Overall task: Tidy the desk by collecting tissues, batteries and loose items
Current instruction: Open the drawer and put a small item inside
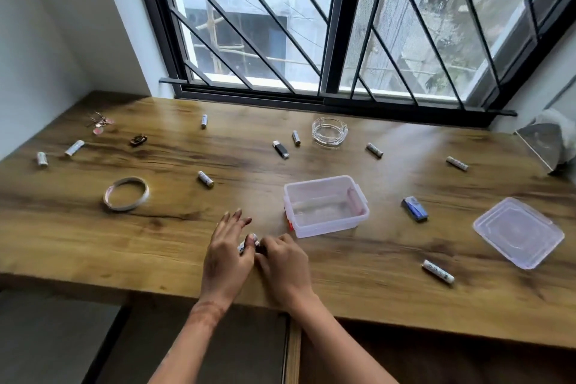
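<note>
Wooden desk (358, 299): batteries (205, 179) lie scattered across it, so I judge collecting has barely begun.
Left hand (226, 256): pinches one battery (248, 242) near the front edge, just left of the box.
Right hand (285, 262): close against the left, fingers curled at the battery's end; I cannot tell whether it grips.
Box (324, 229): open and empty. Its lid (519, 232) lies well apart on the right, probably to keep the mouth free.
</note>
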Motion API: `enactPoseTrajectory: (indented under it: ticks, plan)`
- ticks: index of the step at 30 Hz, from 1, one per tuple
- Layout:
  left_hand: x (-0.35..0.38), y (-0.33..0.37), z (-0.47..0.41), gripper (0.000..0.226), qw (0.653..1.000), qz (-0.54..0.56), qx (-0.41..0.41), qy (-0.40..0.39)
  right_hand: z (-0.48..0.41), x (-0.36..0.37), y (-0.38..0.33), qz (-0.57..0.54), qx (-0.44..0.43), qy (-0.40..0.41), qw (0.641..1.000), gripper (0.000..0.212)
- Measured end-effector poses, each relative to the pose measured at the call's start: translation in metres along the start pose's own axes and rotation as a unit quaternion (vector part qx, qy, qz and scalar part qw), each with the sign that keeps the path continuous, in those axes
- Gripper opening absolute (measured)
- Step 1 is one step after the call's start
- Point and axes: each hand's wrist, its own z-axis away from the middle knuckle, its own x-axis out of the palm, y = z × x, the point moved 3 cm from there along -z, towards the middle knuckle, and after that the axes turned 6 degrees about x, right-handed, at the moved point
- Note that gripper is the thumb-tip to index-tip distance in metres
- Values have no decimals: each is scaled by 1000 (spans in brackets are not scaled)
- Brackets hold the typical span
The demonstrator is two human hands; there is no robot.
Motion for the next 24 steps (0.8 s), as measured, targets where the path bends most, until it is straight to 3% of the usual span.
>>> enactPoseTrajectory:
  ticks: [4,9,15,22,24]
  plan:
    - [6,0,-8,35,1000,2,-7,-3,0,1,5,3,-8,25,1000,22]
    - [10,2,-15,32,1000,15,-12,7,1,-13,13,-87,-22,41,995,4]
    - [9,-21,-26,29,999,14,-39,16,-61,-54,21,-215,9,100,972,23]
    - [11,-63,-58,34,996,-3,-87,-18,-183,-30,47,-116,93,8,989,16]
    - [15,-71,-61,34,996,-14,-84,-23,-205,-20,50,-76,103,-12,992,23]
